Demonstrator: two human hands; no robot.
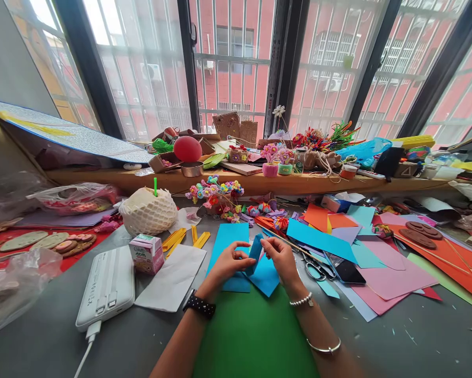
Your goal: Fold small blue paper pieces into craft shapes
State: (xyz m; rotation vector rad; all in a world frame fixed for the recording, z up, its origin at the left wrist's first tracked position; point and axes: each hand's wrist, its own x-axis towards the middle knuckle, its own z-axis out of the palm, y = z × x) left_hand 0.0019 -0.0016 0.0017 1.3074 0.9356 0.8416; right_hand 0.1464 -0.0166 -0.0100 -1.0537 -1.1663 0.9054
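Between my two hands a narrow folded strip of blue paper [253, 257] stands tilted. My left hand [232, 261] pinches its lower left side between thumb and fingers. At the strip's upper right end, my right hand [280, 258] grips it with thumb and forefinger. Beneath the hands lie a flat blue paper sheet [236, 231] and another blue piece [265, 281]. A green sheet [255, 336] covers the table in front of me. Scissors [315, 269] rest to the right of my right hand.
To the left are a white power bank [107, 283] with a cable, a small drink carton [146, 254], white paper [172, 278] and a net-wrapped coconut [148, 211]. Coloured papers [393, 262] and a phone [344, 270] lie at the right. A crowded wooden ledge [160, 180] runs behind.
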